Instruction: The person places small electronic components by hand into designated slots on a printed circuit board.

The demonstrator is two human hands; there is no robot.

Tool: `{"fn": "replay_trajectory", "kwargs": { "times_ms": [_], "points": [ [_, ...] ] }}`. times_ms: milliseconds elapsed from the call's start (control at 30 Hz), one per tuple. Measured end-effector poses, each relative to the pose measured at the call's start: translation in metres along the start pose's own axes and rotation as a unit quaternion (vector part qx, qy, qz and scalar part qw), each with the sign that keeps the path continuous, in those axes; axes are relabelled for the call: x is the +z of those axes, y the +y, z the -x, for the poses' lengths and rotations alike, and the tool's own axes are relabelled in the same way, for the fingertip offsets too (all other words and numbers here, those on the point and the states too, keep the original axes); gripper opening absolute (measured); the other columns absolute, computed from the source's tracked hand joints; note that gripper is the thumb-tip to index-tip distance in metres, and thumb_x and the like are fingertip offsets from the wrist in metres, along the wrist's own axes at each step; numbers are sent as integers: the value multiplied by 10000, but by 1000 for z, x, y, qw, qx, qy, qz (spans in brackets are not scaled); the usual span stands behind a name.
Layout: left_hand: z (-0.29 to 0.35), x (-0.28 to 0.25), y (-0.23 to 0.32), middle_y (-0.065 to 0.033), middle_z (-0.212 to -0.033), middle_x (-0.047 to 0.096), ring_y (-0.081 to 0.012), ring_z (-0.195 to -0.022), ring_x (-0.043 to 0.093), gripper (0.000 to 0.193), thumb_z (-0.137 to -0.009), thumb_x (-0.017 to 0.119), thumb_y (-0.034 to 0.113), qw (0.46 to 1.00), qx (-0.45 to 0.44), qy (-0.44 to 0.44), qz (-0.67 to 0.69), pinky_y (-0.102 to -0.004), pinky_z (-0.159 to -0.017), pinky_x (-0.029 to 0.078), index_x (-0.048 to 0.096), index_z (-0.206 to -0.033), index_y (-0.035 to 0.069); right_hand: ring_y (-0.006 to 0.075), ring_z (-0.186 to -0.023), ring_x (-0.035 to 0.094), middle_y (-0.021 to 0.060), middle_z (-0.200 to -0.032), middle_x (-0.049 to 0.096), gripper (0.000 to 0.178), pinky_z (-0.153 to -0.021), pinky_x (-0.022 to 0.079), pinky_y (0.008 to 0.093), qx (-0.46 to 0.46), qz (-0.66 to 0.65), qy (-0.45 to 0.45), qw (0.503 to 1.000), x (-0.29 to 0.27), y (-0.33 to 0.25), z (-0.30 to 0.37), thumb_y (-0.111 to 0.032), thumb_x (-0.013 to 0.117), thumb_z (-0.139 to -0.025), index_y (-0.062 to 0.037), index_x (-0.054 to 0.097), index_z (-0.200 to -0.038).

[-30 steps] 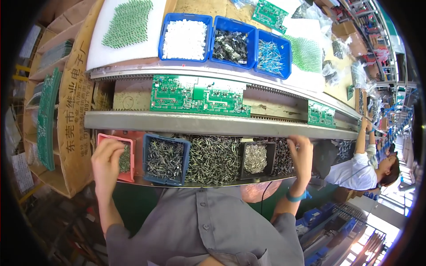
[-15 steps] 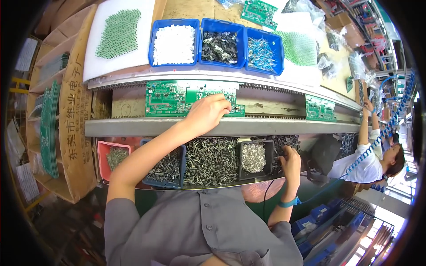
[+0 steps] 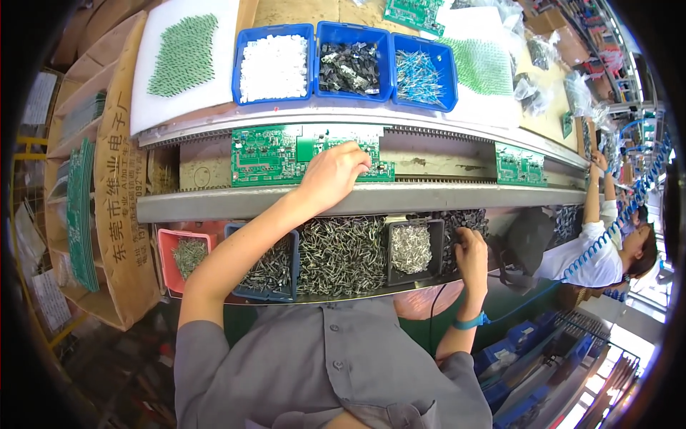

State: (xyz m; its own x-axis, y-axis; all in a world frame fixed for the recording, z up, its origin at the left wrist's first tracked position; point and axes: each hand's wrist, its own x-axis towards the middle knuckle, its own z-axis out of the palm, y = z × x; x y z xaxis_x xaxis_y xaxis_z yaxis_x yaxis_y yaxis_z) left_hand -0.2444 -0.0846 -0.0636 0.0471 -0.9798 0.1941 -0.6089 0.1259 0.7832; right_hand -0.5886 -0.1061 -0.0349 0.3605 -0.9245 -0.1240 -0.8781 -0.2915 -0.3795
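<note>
Left hand (image 3: 333,174) has moved from pink bin (image 3: 166,256) of parts (image 3: 189,253) to board (image 3: 304,148), fingers together; right hand's (image 3: 471,260) unclear.

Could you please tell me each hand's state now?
Left hand: curled over the green circuit board; any hold unclear.
Right hand: curled at the dark parts; any hold unclear.
</note>
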Motion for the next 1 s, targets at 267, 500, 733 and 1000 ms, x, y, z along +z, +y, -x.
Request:
{"fn": "replay_trajectory", "kwargs": {
  "times_ms": [267,500,733,1000],
  "points": [
    [-1,-3,0,-99,-852,626,-300,-793,627,69,-837,611,93,1000,-6,-13,2,-393,-685,499,655,-848,41,360,-767,582,184,-849,578,293,-708,474,409,11,-2,-7,1000,0,-1,0,72,578,-723,-4,622,-1003],
    [0,0,-2,-94,-842,622,-296,-763,625,68,-835,613,100,1000,13,1,-4,-389,-666,498,651,-842,44,376,-811,582,186,-870,581,294,-732,473,419,12,0,-8,1000,0,-1,0,70,575,-726,-10,624,-1004],
    [0,2,-1,-78,-822,609,-274,-742,625,52,-811,648,104,997,60,19,-41,-378,-624,503,641,-831,57,378,-827,585,184,-876,580,290,-745,478,422,18,14,-13,1000,-1,-4,0,55,574,-727,-14,625,-1004],
    [0,6,-3,-61,-819,595,-253,-753,624,68,-802,657,107,990,110,34,-85,-370,-636,515,619,-831,58,377,-841,583,179,-888,578,283,-754,478,425,25,23,-14,999,-1,-4,1,48,576,-728,-18,622,-999]
  ]
}}
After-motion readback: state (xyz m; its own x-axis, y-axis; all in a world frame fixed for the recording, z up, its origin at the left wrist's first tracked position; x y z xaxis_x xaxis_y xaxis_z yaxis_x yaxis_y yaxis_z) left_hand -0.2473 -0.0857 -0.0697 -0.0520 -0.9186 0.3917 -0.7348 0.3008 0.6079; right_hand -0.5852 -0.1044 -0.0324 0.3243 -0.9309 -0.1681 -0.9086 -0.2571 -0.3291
